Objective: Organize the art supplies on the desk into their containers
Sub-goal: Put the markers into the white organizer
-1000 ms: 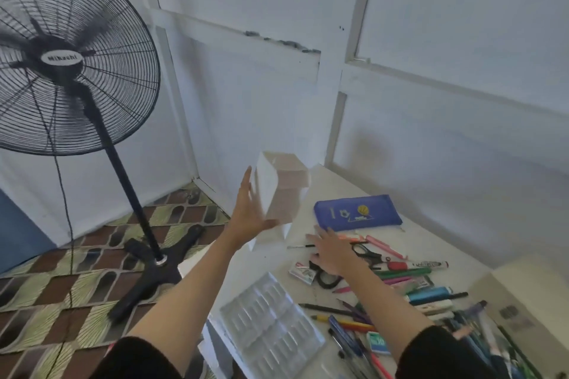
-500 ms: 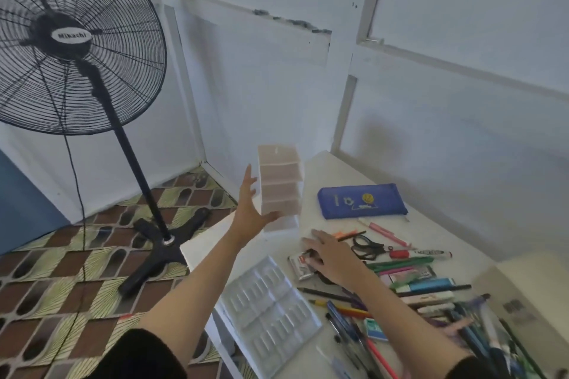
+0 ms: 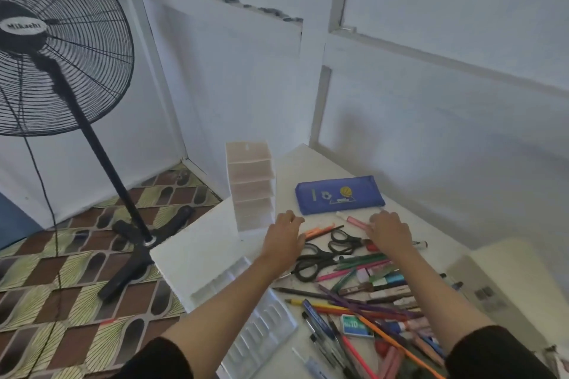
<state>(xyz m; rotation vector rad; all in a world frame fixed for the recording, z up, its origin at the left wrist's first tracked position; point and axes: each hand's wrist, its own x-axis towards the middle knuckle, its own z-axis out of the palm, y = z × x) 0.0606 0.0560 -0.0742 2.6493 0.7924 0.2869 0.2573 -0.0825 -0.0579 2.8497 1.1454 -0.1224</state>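
Note:
A white tiered organizer (image 3: 251, 191) with pinkish shelves stands upright at the desk's far left corner. To its right lies a blue pencil case (image 3: 338, 198). My left hand (image 3: 284, 235) rests palm down beside the organizer's base, fingers loosely bent, at the end of an orange pen (image 3: 320, 229). My right hand (image 3: 389, 231) lies just in front of the pencil case, fingers curled over a pink pen (image 3: 357, 221). Two black scissors (image 3: 317, 258) lie between my hands. A heap of pens, pencils and markers (image 3: 369, 301) spreads toward me.
A clear plastic tray (image 3: 255, 317) with several cells lies at the desk's near left edge (image 3: 184, 271). A beige box (image 3: 508, 280) stands at the right. A black pedestal fan (image 3: 46, 40) stands on the floor to the left, its base (image 3: 138, 255) close to the desk corner.
My left hand let go of the organizer, which now stands upright, and dropped to the pens. My right hand slid right onto the pink pen.

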